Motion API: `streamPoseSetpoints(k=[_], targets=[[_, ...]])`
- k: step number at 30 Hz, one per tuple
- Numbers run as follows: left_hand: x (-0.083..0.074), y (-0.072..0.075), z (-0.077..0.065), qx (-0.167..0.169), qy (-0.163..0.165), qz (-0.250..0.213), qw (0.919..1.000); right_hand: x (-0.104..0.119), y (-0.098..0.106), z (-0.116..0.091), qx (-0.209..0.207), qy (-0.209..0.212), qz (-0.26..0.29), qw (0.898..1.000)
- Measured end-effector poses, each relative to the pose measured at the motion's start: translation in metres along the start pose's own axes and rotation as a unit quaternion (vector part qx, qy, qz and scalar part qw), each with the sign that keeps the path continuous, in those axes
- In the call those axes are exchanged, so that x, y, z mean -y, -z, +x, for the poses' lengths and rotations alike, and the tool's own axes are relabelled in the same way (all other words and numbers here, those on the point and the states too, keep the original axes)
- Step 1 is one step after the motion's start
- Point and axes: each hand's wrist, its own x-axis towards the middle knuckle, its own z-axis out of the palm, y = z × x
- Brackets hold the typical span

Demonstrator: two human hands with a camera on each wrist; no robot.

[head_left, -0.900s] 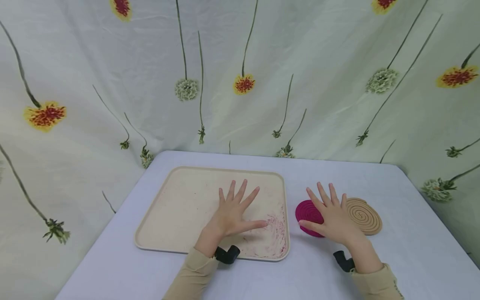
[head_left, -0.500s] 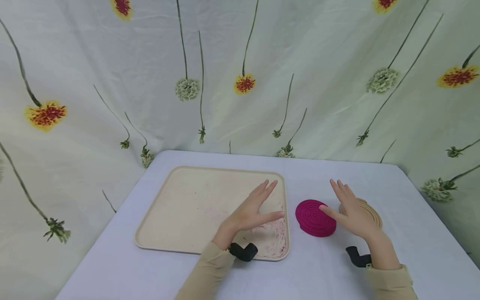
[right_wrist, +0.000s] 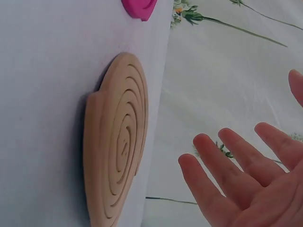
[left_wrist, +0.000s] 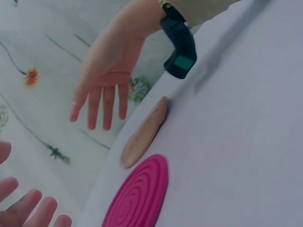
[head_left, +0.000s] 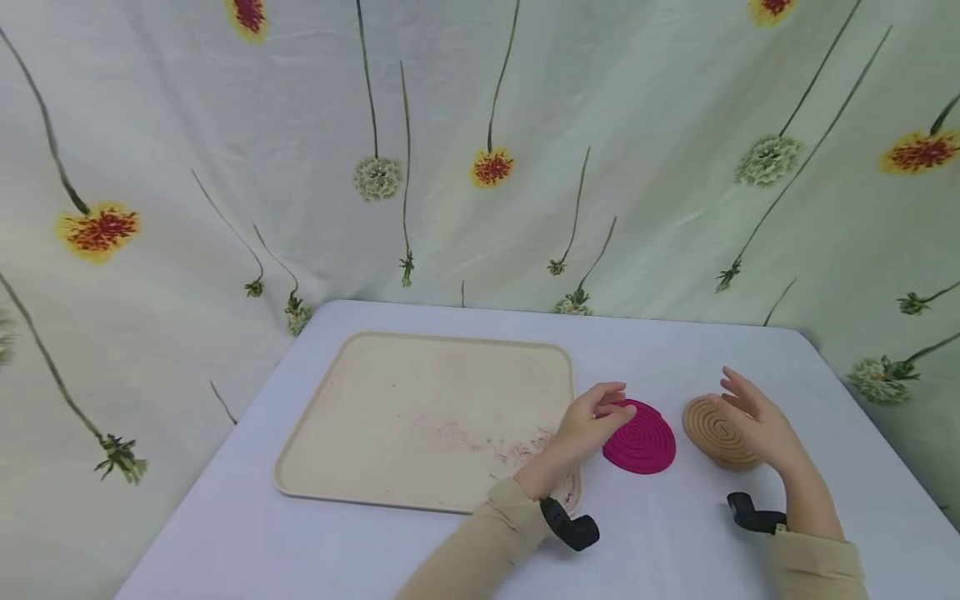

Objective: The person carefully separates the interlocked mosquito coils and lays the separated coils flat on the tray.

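Observation:
A flat magenta spiral coil point(head_left: 643, 440) lies on the white table, right of the tray. My left hand point(head_left: 581, 429) hovers at its left edge in the head view, fingers loosely bent and holding nothing. Farther right lies a tan spiral coil point(head_left: 712, 433), its rope-like turns and loose outer end plain in the right wrist view. Above its right side is my right hand point(head_left: 765, 429), with relaxed fingers spread apart in the right wrist view point(right_wrist: 246, 175) and nothing in them.
A cream tray point(head_left: 360, 417) with reddish smears takes up the left part of the table point(head_left: 675, 550). Behind the table hangs a flower-print cloth point(head_left: 480, 242). A black wrist device point(head_left: 570, 527) sits on the left wrist, another point(head_left: 753, 512) on the right.
Both hands have moved right; the left has gone from over the tray to the magenta coil, the right to the tan coil. Their spread fingers have drawn together and bent. The coils lie in place.

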Motion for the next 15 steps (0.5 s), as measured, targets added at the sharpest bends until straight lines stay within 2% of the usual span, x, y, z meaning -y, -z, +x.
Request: streamPoseSetpoints(k=[3,6,13,15], targets=[[0.003,-0.022,0.006,-0.020,0.031,-0.032,0.9988,-0.037,-0.002,0.010,-0.026,-0.017,0.001,1.000],[0.003,-0.041,0.013,-0.044,0.058,-0.061,0.9954,-0.055,-0.002,0.012,-0.049,-0.031,0.009,0.998],[0.003,-0.075,0.026,-0.103,0.112,-0.106,0.9827,-0.059,0.004,0.002,-0.097,-0.104,0.028,0.989],[0.005,-0.084,0.030,-0.117,0.120,-0.110,0.9796,-0.050,0.007,-0.004,-0.103,-0.120,0.042,0.986]])
